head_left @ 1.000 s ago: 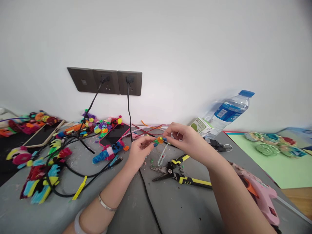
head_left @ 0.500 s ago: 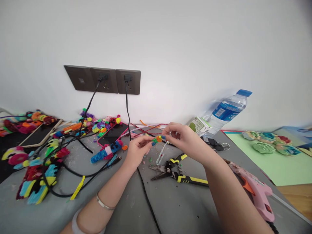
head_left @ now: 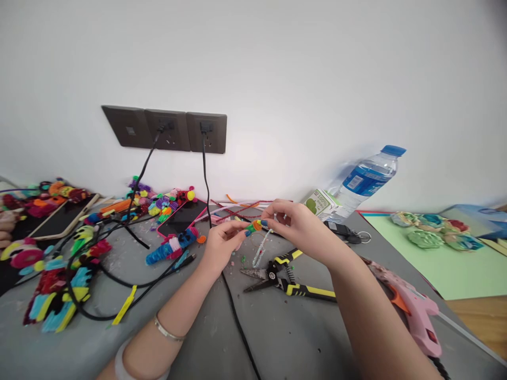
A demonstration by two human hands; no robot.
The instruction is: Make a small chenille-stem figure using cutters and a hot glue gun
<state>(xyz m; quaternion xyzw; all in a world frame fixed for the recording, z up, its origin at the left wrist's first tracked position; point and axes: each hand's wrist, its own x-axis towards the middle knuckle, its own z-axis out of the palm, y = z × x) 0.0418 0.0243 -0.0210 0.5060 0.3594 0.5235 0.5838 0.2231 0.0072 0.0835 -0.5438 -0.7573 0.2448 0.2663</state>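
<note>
My left hand (head_left: 225, 241) pinches the green end of a small green, yellow and orange fuzzy piece (head_left: 253, 227), perhaps pipe cleaner. The fingertips of my right hand (head_left: 287, 224) close on its orange end, so both hands share it above the table. Just below, a pale glittery pipe cleaner strip (head_left: 261, 249) stands at a slant; its upper end is near my right fingers. Wire cutters (head_left: 273, 275) with yellow and black handles lie beneath my right wrist, jaws pointing left and spread.
A pink glue gun (head_left: 422, 316) lies at right, a water bottle (head_left: 366, 179) and green box (head_left: 317, 205) behind. Black cables (head_left: 233, 311) cross the table. Pipe cleaner figures (head_left: 59, 290) and phones (head_left: 184, 217) fill the left. Another person's fingers (head_left: 8, 226) show at the left edge.
Another person's fingers have appeared at the left edge. The whole view has shifted slightly; my hands keep nearly the same pinch on the small fuzzy piece.
</note>
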